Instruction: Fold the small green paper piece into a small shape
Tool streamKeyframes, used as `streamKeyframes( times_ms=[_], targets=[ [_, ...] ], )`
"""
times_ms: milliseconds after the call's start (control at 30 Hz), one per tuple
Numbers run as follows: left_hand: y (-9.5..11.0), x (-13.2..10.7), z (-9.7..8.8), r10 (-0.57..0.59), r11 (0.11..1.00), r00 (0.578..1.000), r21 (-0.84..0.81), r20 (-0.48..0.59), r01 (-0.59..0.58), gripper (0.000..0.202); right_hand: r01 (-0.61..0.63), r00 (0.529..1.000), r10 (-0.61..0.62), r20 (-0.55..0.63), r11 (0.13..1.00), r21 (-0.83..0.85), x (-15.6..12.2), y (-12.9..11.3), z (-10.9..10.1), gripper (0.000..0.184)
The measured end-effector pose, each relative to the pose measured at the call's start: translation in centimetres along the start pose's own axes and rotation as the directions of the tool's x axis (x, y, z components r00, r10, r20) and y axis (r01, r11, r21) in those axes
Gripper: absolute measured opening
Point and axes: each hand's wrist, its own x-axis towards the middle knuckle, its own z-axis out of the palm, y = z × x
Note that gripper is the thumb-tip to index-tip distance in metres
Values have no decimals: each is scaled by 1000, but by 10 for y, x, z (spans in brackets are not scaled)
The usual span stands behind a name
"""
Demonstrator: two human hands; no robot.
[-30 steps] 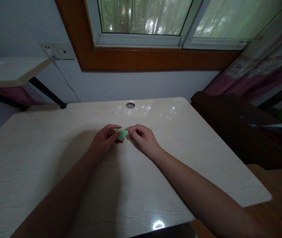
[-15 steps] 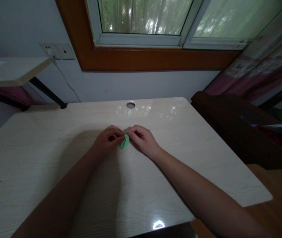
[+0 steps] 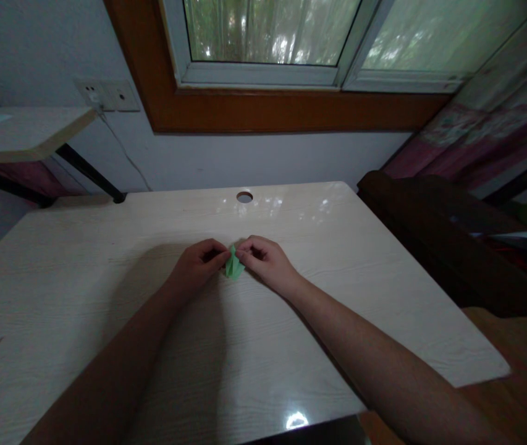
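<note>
A small piece of folded green paper (image 3: pixel 234 266) is held between my two hands, a little above or on the pale wood-grain desk (image 3: pixel 300 346); I cannot tell which. My left hand (image 3: pixel 199 262) pinches its left side between thumb and forefinger. On the opposite side, my right hand (image 3: pixel 266 259) pinches the paper with thumb and fingertips. Several creases show on the paper, with a narrow point rising between the fingertips and a wider part spreading below. The fingertips cover part of its edges.
Near the desk's back edge is a round cable hole (image 3: pixel 244 197). A raised shelf (image 3: pixel 26 139) on black legs stands at the back left. A cord (image 3: pixel 124 151) hangs from the wall socket (image 3: pixel 105 96). Dark wooden furniture (image 3: pixel 448 247) borders the right side.
The green paper now shows more of its folded shape, with a point upright between the hands. My left hand has shifted slightly left and down; my right hand has barely moved.
</note>
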Motion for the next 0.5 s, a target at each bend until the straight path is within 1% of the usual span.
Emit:
streamKeyframes(
  times_ms=[133, 233, 367, 500],
  targets=[
    [0, -2, 3, 45, 995, 999, 91, -15, -43, 23, 47, 999, -46, 27, 996, -69, 0, -2, 0, 13],
    [0, -2, 4, 115, 978, 993, 181, -38, -106, 21, 86, 996, -81, 43, 990, -113, 0, -2, 1, 12],
    [2, -2, 5, 215, 937, 974, 295, -69, -186, 14, 144, 989, -138, 51, 974, -172, -1, -3, 3, 9],
    [5, -2, 6, 237, 914, 969, 355, -70, -197, 10, 192, 981, -182, 64, 947, -259, -2, -5, 5, 5]
  ],
)
